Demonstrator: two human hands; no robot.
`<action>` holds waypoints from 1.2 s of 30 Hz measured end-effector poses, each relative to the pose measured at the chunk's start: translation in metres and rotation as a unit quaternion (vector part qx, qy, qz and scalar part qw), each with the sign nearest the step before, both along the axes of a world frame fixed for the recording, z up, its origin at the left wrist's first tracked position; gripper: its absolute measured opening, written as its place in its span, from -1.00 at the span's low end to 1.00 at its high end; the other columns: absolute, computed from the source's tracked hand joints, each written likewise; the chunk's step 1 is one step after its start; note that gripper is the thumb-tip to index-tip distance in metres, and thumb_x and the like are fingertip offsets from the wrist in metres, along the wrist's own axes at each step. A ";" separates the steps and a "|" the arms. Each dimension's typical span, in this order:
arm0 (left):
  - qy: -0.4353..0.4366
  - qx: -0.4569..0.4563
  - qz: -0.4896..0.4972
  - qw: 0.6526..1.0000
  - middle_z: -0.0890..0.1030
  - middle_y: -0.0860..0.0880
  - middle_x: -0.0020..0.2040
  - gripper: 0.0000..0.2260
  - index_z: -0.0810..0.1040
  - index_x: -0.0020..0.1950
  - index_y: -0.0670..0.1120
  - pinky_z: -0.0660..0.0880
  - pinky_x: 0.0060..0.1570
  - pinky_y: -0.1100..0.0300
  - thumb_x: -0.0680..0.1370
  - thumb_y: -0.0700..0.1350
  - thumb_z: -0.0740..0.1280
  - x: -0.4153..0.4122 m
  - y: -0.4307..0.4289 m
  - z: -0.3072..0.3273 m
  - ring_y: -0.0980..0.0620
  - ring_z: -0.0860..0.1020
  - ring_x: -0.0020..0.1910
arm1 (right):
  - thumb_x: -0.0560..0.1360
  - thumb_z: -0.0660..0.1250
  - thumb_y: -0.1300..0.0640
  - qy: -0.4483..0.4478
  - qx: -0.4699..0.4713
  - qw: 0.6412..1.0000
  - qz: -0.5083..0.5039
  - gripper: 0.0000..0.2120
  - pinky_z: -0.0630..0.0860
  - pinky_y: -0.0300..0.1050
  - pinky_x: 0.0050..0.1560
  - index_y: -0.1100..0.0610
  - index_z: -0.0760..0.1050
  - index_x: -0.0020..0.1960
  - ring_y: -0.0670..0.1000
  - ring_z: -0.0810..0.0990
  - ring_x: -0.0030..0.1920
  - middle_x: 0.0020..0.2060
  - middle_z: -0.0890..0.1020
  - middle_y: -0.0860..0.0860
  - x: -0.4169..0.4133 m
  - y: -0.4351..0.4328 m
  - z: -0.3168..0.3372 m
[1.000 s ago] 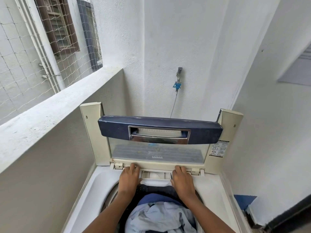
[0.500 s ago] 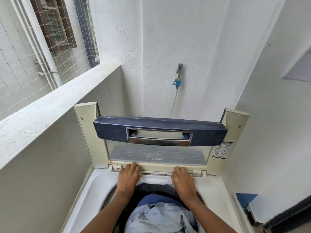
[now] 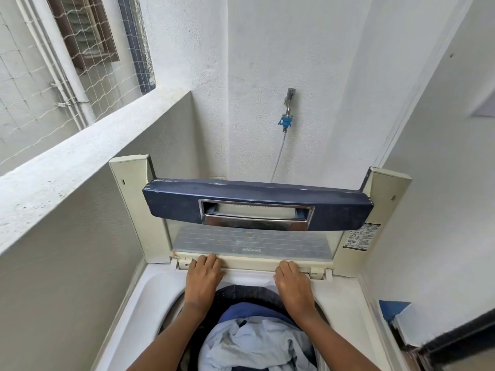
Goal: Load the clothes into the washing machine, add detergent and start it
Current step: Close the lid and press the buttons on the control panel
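Observation:
A white top-loading washing machine (image 3: 150, 301) stands with its folded lid (image 3: 257, 207) raised; the lid has a dark blue handle bar. Light blue and dark blue clothes (image 3: 254, 344) fill the drum. My left hand (image 3: 203, 279) and my right hand (image 3: 293, 283) both press with fairly straight fingers against the cream detergent drawer front (image 3: 249, 266) at the back rim of the drum opening. The drawer sits flush with the rim. Neither hand holds anything.
A grey parapet wall (image 3: 80, 145) runs close along the machine's left side, with netting above it. A tap with a blue connector (image 3: 286, 113) and its hose hang on the back wall. A white wall and a blue object (image 3: 393, 309) stand at the right.
The detergent drawer, pulled out a second ago with its compartment showing between my hands, has been pushed in flush. Both hands moved slightly toward the back.

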State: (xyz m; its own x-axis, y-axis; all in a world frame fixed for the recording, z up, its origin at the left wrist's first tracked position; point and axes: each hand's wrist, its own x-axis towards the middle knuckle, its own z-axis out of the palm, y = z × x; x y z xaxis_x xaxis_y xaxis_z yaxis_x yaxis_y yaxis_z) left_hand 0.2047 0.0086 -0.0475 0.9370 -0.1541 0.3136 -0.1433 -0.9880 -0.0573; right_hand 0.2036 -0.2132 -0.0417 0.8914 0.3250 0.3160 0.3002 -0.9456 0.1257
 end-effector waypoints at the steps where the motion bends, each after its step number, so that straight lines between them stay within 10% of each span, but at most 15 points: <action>1: -0.003 0.000 0.000 1.000 0.50 0.01 -0.31 -0.68 0.50 -0.29 -0.04 0.38 -0.33 0.12 0.16 -0.03 0.60 0.000 0.000 0.001 -0.05 0.48 -0.35 | -0.02 0.55 0.38 -0.001 -0.003 1.000 0.003 -0.63 0.34 -0.17 -0.59 0.09 0.47 -0.37 0.00 0.50 -0.39 -0.41 0.50 0.01 0.000 0.000 -0.001; 6: -0.013 0.008 -0.016 1.000 0.50 -0.01 -0.31 -0.69 0.49 -0.28 -0.05 0.18 -0.26 0.09 0.19 -0.05 0.59 0.002 0.002 -0.002 -0.06 0.48 -0.36 | -0.01 0.53 0.40 -0.003 -0.008 1.000 -0.002 -0.64 0.34 -0.19 -0.60 0.09 0.48 -0.37 -0.01 0.50 -0.39 -0.40 0.50 0.01 0.000 0.001 -0.003; 19: 0.101 0.034 0.036 0.994 0.57 -0.04 -0.15 -0.66 0.58 -0.06 -0.10 0.54 -0.34 0.12 0.24 -0.06 0.56 -0.017 -0.017 0.028 -0.02 0.58 -0.23 | -0.20 0.56 0.37 0.083 0.047 0.992 -0.081 -0.63 0.39 -0.22 -0.62 0.14 0.51 -0.49 0.01 0.53 -0.43 -0.43 0.52 0.04 -0.019 0.010 0.009; 22: 0.169 0.014 0.061 0.984 0.40 -0.04 0.27 -0.62 0.32 0.35 -0.10 0.48 0.07 0.11 0.54 -0.10 0.21 -0.026 -0.015 0.036 -0.04 0.47 0.19 | 0.14 0.47 0.20 0.146 0.071 0.985 -0.065 -0.69 0.54 -0.12 -0.35 0.21 0.56 -0.13 0.09 0.60 -0.09 -0.11 0.55 0.08 -0.041 0.002 0.014; 27: 0.242 -0.107 0.045 0.963 0.40 -0.01 0.39 -0.58 0.33 0.41 -0.01 0.37 0.29 0.10 0.54 -0.05 0.21 -0.042 -0.007 0.065 0.00 0.37 0.36 | 0.48 0.20 0.19 0.176 0.196 0.961 -0.089 -0.60 0.46 -0.06 0.03 0.15 0.32 0.31 0.08 0.45 0.22 0.23 0.45 0.05 -0.052 -0.009 0.034; 32: 0.025 -0.221 -0.025 0.975 0.68 0.02 0.00 -0.80 0.56 0.10 0.00 0.48 -0.14 0.17 0.55 -0.03 0.21 -0.059 -0.015 0.136 -0.01 0.62 -0.04 | 0.34 0.35 0.28 -0.052 0.271 0.961 0.025 -0.89 0.31 -0.27 -0.47 0.12 0.48 -0.29 -0.02 0.53 -0.42 -0.36 0.54 -0.02 -0.059 0.004 0.101; 36: -0.161 -0.248 -0.107 0.949 0.66 0.01 -0.21 -0.79 0.58 -0.06 -0.05 0.49 -0.32 0.14 0.53 0.00 0.19 -0.062 -0.030 0.209 0.00 0.61 -0.24 | 0.42 0.21 0.23 -0.225 0.285 0.923 0.124 -0.88 0.43 -0.24 -0.47 0.16 0.51 -0.23 -0.03 0.50 -0.36 -0.32 0.56 0.02 -0.054 0.022 0.193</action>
State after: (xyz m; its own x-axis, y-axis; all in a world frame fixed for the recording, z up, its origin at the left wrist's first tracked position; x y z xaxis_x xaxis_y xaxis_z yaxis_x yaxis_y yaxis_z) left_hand 0.1425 -0.0218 0.1612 0.7445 -0.0881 0.6618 -0.3975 -0.8549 0.3334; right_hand 0.1494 -0.1908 0.1508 0.5495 0.1671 0.8186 0.5546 -0.8057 -0.2078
